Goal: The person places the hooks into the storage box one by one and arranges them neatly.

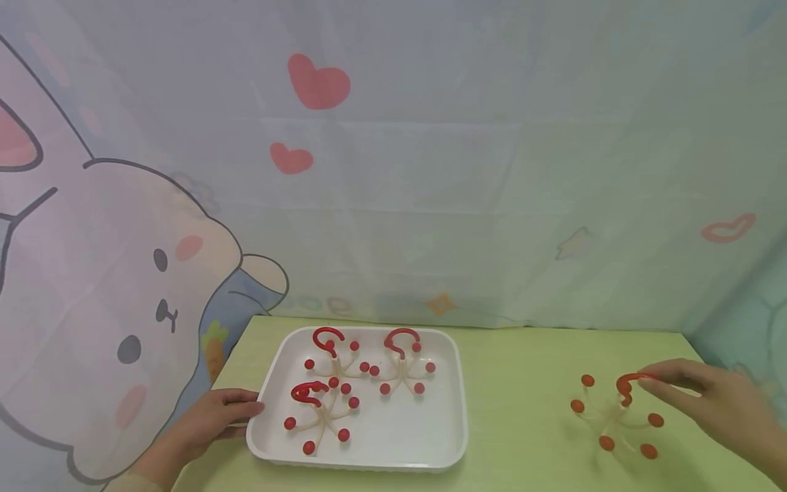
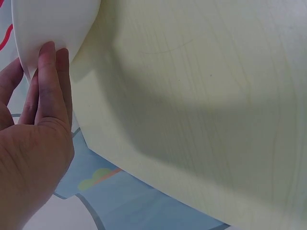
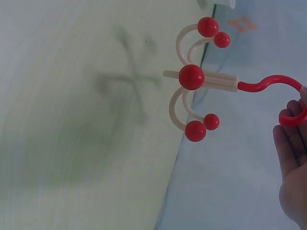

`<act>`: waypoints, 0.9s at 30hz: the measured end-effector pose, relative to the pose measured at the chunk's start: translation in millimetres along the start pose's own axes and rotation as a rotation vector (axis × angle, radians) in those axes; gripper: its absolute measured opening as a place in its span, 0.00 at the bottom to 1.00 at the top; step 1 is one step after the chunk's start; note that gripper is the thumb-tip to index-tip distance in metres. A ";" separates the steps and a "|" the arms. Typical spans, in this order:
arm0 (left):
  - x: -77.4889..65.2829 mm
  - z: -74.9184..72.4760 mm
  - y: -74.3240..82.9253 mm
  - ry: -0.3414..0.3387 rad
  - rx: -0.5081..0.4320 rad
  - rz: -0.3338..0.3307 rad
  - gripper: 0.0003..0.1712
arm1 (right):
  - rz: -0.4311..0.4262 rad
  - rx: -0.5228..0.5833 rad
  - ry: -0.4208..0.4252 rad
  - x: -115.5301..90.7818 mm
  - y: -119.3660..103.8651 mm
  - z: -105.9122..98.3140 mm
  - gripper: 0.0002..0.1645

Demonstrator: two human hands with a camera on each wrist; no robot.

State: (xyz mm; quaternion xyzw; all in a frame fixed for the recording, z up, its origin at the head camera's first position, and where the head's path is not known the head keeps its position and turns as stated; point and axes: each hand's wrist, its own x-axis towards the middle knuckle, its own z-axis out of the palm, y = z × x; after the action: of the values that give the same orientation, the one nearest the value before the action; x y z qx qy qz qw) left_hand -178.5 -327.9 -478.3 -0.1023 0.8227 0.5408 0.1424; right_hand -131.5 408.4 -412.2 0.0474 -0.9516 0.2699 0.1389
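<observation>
My left hand [image 1: 212, 420] grips the left rim of a white tray [image 1: 418, 437]; in the left wrist view, fingers [image 2: 49, 91] lie along the tray's outer wall, with the thumb by the rim. At the right, my right hand [image 1: 716, 403] pinches the red hook of a hanger [image 1: 615, 413] with cream arms tipped by red balls. The right wrist view shows this hanger [image 3: 220, 81] hanging over the table, its shadow apart from it. Inside the tray stand several like hangers: one back left [image 1: 335, 365], one back right [image 1: 402, 369], another in front [image 1: 320, 413].
A pale green, wood-grained table [image 1: 516, 403] extends between the tray and the held hanger. Behind it hangs a printed cloth [image 1: 461, 171] with hearts and a large rabbit at the left. The table's edge [image 2: 144, 177] shows in the left wrist view.
</observation>
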 end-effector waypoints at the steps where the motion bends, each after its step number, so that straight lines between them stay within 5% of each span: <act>1: 0.1 0.0 0.0 0.000 0.001 0.001 0.24 | -0.020 -0.003 0.014 1.5 -3.7 -0.1 0.07; 14: 1.2 -0.1 -0.6 0.011 0.003 -0.008 0.25 | -0.110 0.157 0.055 20.0 -48.5 0.3 0.08; 27: 0.7 -0.5 -1.6 0.001 -0.006 0.007 0.25 | -0.250 0.205 0.079 34.3 -87.5 11.3 0.14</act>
State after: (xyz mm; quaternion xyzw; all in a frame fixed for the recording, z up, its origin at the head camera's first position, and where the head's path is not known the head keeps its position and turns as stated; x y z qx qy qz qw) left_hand -178.8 -329.0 -479.7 -0.0999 0.8214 0.5439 0.1398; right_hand -152.6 327.6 -367.7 0.1687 -0.8997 0.3478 0.2029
